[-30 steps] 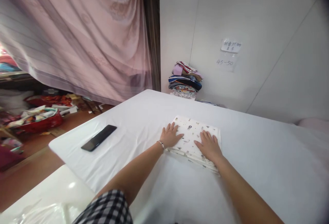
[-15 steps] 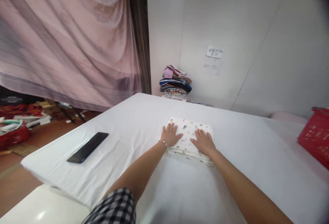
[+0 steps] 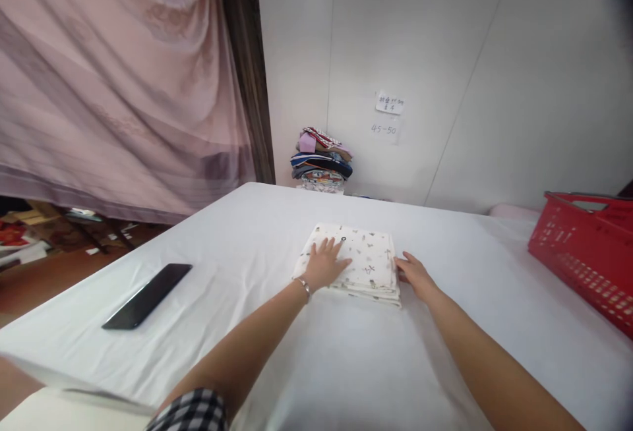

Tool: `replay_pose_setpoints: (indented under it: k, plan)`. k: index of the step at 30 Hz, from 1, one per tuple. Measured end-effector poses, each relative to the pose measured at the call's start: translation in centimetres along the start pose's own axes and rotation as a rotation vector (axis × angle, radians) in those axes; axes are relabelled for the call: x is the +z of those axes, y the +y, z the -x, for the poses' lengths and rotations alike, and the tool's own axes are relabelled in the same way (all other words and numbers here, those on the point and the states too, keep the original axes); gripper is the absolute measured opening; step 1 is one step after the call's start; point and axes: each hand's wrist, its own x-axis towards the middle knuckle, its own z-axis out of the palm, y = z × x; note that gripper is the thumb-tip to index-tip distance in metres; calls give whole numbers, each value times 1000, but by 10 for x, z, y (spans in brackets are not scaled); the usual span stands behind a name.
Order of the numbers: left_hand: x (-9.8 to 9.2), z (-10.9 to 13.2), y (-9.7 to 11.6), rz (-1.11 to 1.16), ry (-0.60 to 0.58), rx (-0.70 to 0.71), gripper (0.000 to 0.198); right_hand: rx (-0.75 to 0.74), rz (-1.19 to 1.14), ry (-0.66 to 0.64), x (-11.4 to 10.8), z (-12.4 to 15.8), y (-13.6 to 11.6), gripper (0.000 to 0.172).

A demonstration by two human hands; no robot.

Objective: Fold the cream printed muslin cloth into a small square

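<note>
A squarish pile of folded white cloth point(image 3: 368, 256) with small scattered prints lies on the white-covered table point(image 3: 306, 365). My left hand point(image 3: 325, 264) rests on the left part of its top, fingers spread and open. At the pile's right edge is my right hand point(image 3: 414, 275), its fingertips touching the side of the cloth. Those fingers are slightly bent and apart, and some are partly hidden. Several layers show along the near edge of the pile.
A black phone-like slab point(image 3: 147, 296) lies on the table at left. A red plastic basket point(image 3: 588, 246) stands at the right. Behind the table's far edge rises a stack of folded fabrics point(image 3: 321, 161) against the wall. A pink curtain point(image 3: 123, 82) hangs at left.
My right hand has slid off the top of the cloth to its right edge. My left hand stays on top. The view has turned right, showing more of the red basket.
</note>
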Motion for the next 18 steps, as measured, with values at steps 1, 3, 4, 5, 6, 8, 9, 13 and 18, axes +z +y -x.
replay_pose_setpoints:
  k: [1, 3, 4, 5, 6, 8, 9, 13, 18]
  plan:
    - [6, 5, 7, -8, -11, 64, 68, 24, -39, -17, -2, 3, 1, 76]
    - [18, 13, 19, -20, -24, 152, 68, 45, -52, -21, -2, 7, 1, 79]
    - [24, 16, 22, -22, -18, 173, 68, 53, -52, -19, -2, 8, 1, 79]
    - [28, 18, 25, -23, -3, 182, 67, 63, -60, -19, -1, 8, 0, 80]
    - [31, 20, 26, -23, 15, 183, 67, 74, -78, -19, -1, 7, 0, 81]
    - [31, 20, 25, -5, 22, 186, 66, 96, -128, -23, -2, 5, 1, 79]
    - [28, 19, 24, 16, 2, 190, 64, 101, -151, -43, -2, 4, 2, 75]
    - [6, 11, 12, 140, -41, 116, 57, 156, -206, -237, -4, 4, 3, 47]
    - [-17, -6, -31, 243, 118, -250, 53, 200, -163, -245, 1, 9, -2, 59]
